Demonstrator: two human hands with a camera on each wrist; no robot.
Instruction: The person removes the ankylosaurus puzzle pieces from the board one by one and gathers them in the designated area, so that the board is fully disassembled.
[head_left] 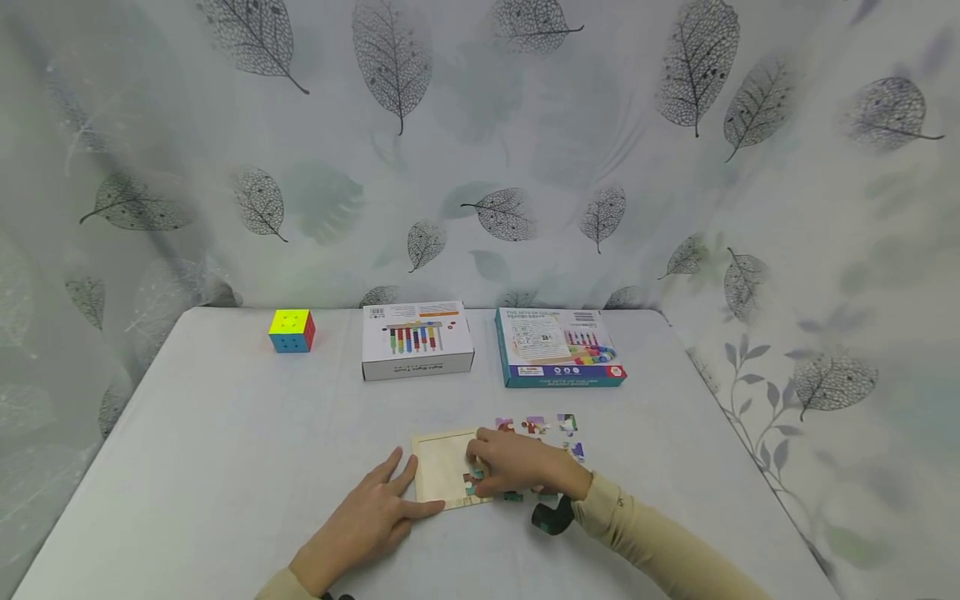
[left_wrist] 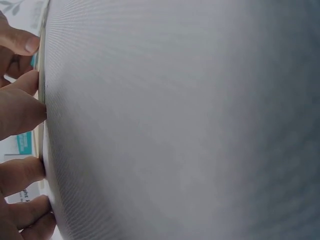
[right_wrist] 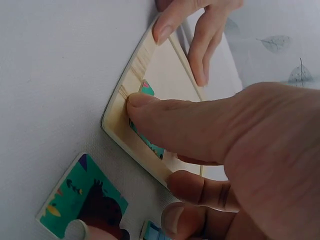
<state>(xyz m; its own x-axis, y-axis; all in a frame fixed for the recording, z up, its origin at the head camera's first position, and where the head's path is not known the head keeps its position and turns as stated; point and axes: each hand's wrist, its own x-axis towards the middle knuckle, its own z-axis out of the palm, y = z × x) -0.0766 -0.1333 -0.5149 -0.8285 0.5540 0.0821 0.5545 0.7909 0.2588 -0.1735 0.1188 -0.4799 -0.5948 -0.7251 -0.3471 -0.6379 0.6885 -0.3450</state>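
Observation:
A shallow wooden puzzle tray [head_left: 441, 467] lies flat on the table. My left hand [head_left: 372, 510] rests at its left side, fingers spread, with fingertips on the left edge and thumb at the front edge. My right hand [head_left: 519, 460] reaches over the tray's right part, its thumb and fingers bent around a teal puzzle piece [right_wrist: 155, 149] near the front right corner. In the right wrist view the thumb covers much of that piece and its tip is right at the tray's rim. In the left wrist view, left fingers [left_wrist: 22, 172] touch the tray's edge.
Several loose puzzle pieces [head_left: 567, 423] lie right of the tray, partly hidden by the right hand; a green one [right_wrist: 82, 197] is near the right wrist. Behind stand a white box [head_left: 417, 342], a teal-edged box [head_left: 558, 350] and a puzzle cube [head_left: 292, 331]. A leaf-patterned cloth hangs beyond.

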